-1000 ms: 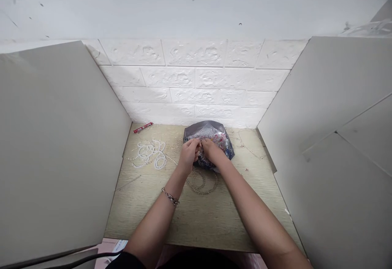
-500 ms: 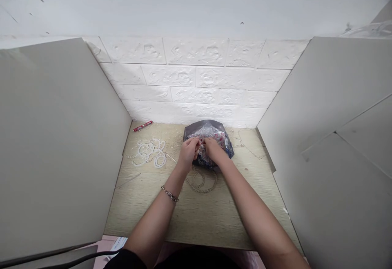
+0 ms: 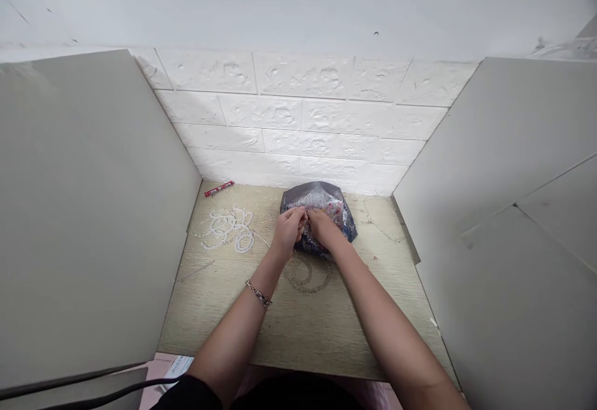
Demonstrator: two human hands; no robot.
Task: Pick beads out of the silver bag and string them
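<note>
Both hands meet above a dark, partly see-through bag (image 3: 313, 192) of small colourful beads at the back of the table. My left hand (image 3: 289, 229) is closed in a pinch, and the tiny thing at its fingertips is too small to name. Close against it, my right hand (image 3: 324, 226) is also pinched, its fingertips mostly hidden. A strand of clear beads (image 3: 308, 287) loops on the table below the hands and runs left. White bead strands (image 3: 231, 229) lie coiled to the left.
A red strip-like object (image 3: 219, 189) lies at the back left of the table (image 3: 317, 335). Thin chains or threads (image 3: 380, 226) are at the back right. Grey panels (image 3: 93, 211) stand on both sides, with a white brick-patterned wall (image 3: 303, 114) behind.
My two hands have drawn slightly closer together at the fingertips. The view has shifted a little; the bag and bead strands stay in place.
</note>
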